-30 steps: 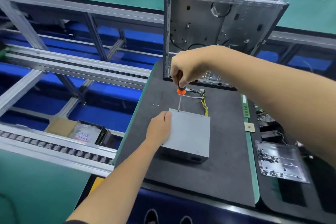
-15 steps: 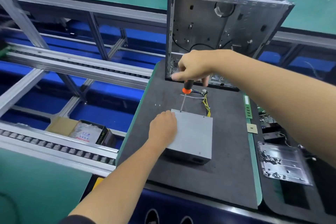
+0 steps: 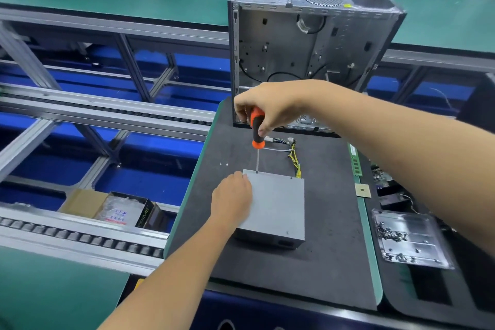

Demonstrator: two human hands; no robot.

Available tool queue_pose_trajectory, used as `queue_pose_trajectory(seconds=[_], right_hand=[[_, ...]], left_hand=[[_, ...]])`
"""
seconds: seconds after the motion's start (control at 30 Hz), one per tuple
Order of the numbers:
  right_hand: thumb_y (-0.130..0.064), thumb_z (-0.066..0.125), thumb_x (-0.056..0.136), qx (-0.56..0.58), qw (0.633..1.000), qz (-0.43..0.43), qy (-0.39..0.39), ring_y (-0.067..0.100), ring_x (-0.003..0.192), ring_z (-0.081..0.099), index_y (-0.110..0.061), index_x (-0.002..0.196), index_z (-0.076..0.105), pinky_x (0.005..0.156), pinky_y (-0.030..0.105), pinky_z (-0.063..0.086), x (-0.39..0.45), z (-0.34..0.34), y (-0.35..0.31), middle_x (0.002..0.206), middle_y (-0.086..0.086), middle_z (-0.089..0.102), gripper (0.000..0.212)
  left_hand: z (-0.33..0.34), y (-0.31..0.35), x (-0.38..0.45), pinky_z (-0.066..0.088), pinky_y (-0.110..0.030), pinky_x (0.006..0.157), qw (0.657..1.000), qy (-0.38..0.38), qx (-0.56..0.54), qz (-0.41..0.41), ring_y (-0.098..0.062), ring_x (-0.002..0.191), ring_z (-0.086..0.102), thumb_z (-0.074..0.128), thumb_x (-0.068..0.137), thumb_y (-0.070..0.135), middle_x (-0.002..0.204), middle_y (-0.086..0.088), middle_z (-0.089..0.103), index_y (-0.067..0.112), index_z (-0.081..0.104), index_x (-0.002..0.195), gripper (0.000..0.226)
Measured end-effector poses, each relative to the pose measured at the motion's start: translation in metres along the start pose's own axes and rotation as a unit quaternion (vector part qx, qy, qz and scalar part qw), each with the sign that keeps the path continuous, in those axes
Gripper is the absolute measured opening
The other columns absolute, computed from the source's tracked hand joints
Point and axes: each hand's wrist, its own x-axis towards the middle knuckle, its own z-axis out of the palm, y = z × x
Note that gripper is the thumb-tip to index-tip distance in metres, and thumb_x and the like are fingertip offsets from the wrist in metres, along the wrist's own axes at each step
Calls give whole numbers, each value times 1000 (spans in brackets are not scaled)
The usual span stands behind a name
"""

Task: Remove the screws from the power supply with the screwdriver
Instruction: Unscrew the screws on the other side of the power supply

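A grey metal power supply (image 3: 278, 203) lies flat on the dark foam mat (image 3: 326, 262), its yellow and white cables (image 3: 293, 154) trailing off its far side. My left hand (image 3: 231, 201) rests on its left part, fingers curled over the far left corner. My right hand (image 3: 263, 110) grips the black and orange screwdriver (image 3: 257, 128) from above. The screwdriver stands upright and its tip sits on the power supply's far edge near the left corner. Two small screws (image 3: 223, 164) lie loose on the mat to the left.
An open empty computer case (image 3: 308, 56) stands upright at the mat's far end. A memory stick (image 3: 355, 161), a small chip (image 3: 363, 190) and a clear tray of screws (image 3: 409, 241) lie to the right. A roller conveyor (image 3: 80, 236) and a cardboard box (image 3: 112, 209) are on the left.
My right hand's fingers have shifted around the screwdriver handle, showing more of it, while the tip stays at the same spot. My left hand has stayed on the power supply.
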Motion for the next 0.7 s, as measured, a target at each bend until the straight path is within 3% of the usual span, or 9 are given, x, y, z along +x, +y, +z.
queue_pose_trajectory(seconds=[0.13,0.23,0.3,0.37,0.47,0.53,0.63,0.7], right_hand=[[1,63,72,45,999,20,-11,18,82,60,-16,91,59,62,26,48,3,6,-6,89,-2,64,26],[-27,60,82,29,997,67,11,19,65,67,-17,84,54,54,26,44,8,13,-8,80,1,65,12],[-40,41,92,-23,993,114,10,24,56,67,-12,82,56,55,29,46,10,12,-7,73,8,67,34],[-35,31,97,-110,984,137,14,25,59,63,-7,82,59,54,30,42,12,9,-1,69,11,67,42],[-32,42,96,-54,994,98,-9,15,46,62,-11,90,56,52,26,38,8,7,6,70,3,68,26],[-28,53,93,26,998,48,-23,9,49,65,-17,95,50,56,27,43,2,6,12,76,-5,67,12],[-15,68,82,44,999,-4,-28,13,71,62,-21,97,48,66,33,47,-4,4,18,87,-6,62,26],[-4,69,72,26,999,-15,-28,15,74,53,-24,88,51,62,31,44,-5,4,17,86,-6,57,32]], left_hand=[[0,2,-1,45,-36,69,1000,-1,-12,-6,-28,81,59,31,102,19,88,-8,60,12,51,88,25],[1,1,0,39,-31,67,999,-6,-23,-23,-26,81,59,28,102,24,86,-6,60,18,42,84,24],[0,1,-1,40,-31,68,999,-9,-28,-18,-27,82,59,27,103,24,87,-7,60,15,45,85,26],[-2,1,-1,45,-35,71,999,-8,-28,-18,-28,82,59,27,103,23,89,-9,61,11,51,90,30],[-1,2,0,42,-34,70,998,-10,-41,-43,-27,83,59,27,102,27,88,-8,61,12,50,88,32],[-1,3,0,40,-33,69,998,-11,-45,-48,-27,83,59,26,102,28,87,-7,61,12,49,86,31],[0,2,0,35,-31,66,998,-7,-47,-50,-27,81,57,28,102,27,86,-7,60,14,45,83,29],[-1,3,0,34,-30,66,997,-8,-54,-53,-27,81,56,28,102,27,85,-7,60,16,41,81,28]])
